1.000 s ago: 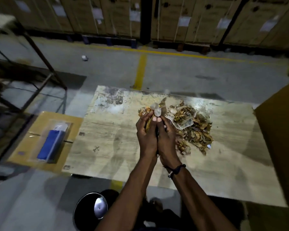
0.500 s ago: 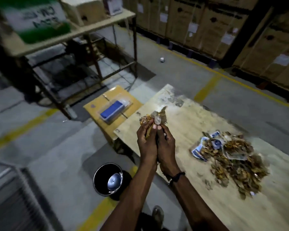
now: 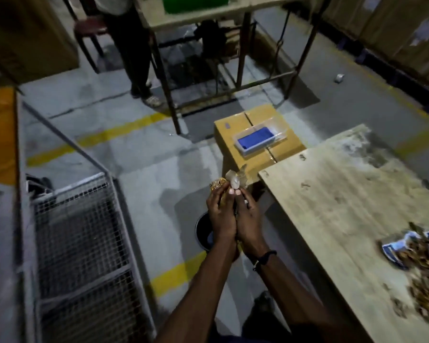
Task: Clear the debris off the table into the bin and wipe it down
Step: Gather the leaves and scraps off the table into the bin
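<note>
My left hand and my right hand are pressed together, palms facing, clamping a handful of debris between them: brown scraps and a crumpled clear wrapper stick out above the fingertips. Both hands hover off the wooden table, beyond its left edge. The dark round bin stands on the floor directly below them, mostly hidden by my hands. A pile of brown scraps and blue-white wrappers lies on the table at the far right.
A cardboard box carrying a clear case with a blue item stands beside the table's far corner. A wire-mesh cart is at the left. A metal-framed bench and a person's legs are farther back.
My view has swung left. My joined hands have carried the handful off the table to above the bin; the pile now sits far to the right.
</note>
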Demonstrator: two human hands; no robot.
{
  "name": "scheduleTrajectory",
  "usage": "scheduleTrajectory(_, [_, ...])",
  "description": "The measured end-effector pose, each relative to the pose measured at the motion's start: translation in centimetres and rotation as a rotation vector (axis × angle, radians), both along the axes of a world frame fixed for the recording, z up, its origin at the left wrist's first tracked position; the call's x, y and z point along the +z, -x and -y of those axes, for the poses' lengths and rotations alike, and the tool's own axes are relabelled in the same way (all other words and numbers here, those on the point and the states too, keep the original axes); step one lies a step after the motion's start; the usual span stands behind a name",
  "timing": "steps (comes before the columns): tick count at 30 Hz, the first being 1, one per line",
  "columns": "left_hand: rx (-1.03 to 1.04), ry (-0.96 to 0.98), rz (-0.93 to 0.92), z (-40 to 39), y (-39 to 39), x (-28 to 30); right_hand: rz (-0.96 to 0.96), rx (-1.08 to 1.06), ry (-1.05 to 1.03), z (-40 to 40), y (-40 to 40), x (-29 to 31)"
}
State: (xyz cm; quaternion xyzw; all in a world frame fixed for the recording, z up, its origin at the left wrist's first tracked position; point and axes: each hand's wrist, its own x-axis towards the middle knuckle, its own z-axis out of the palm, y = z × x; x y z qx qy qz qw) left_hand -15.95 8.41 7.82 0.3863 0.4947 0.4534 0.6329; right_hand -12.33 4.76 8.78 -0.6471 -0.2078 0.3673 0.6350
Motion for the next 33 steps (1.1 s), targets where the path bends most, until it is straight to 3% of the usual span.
scheduleTrajectory(8, [-0.02,0.091,-0.172,-3.9,4.4,-10.5,-0.007,0.016,0.196,-4.2,4.0,-8.0])
scheduleTrajectory(16, [0.035,0.315,-0.182,-6.1,3.3,-26.4,0.007,0.048,0.368,-6.8,2.6,-26.1])
scheduleTrajectory(21, [0.076,0.373,-0.184,-6.9,2.0,-39.6,-0.069,0.064,0.443,-8.2,1.3,-38.9])
scheduleTrajectory(26, [0.064,0.414,-0.293,-6.8,1.5,-56.6,-0.083,0.135,0.517,-8.6,0.1,-51.2])
scheduleTrajectory(30, [0.059,0.465,-0.297,-7.3,1.7,-60.6,-0.038,0.213,0.574,-7.9,-0.9,-61.2])
scheduleTrajectory(33, [0.01,0.473,-0.338,-8.2,1.9,-62.8,0.01,0.301,0.573,-9.2,-1.8,-62.0])
